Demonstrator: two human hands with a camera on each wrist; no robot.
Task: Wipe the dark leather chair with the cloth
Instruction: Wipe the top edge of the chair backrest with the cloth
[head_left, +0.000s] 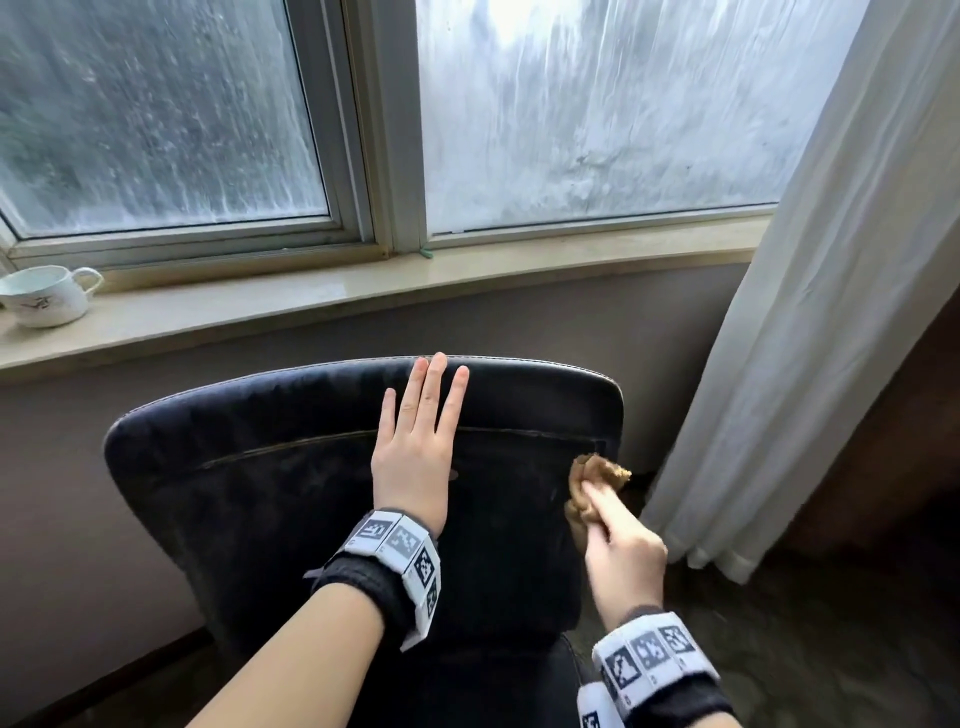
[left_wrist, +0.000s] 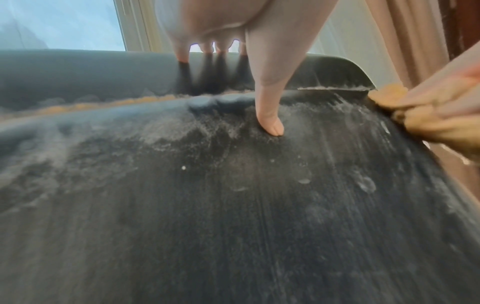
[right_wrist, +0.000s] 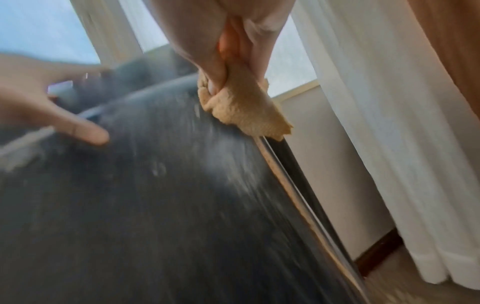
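The dark leather chair (head_left: 270, 499) stands below the window with its dusty backrest facing me. My left hand (head_left: 415, 447) lies flat on the backrest, fingers straight and reaching to its top edge; its thumb (left_wrist: 270, 123) presses the dusty leather (left_wrist: 207, 205). My right hand (head_left: 621, 545) grips a crumpled tan cloth (head_left: 597, 486) against the backrest's right edge, just below the seam. In the right wrist view the fingers pinch the cloth (right_wrist: 244, 111) at the chair's (right_wrist: 155, 205) side edge. The same cloth (left_wrist: 426, 115) shows at the right of the left wrist view.
A white cup (head_left: 47, 296) sits on the windowsill (head_left: 363, 280) at far left. A white curtain (head_left: 810, 312) hangs close to the chair's right side, down to the floor. The wall runs right behind the backrest.
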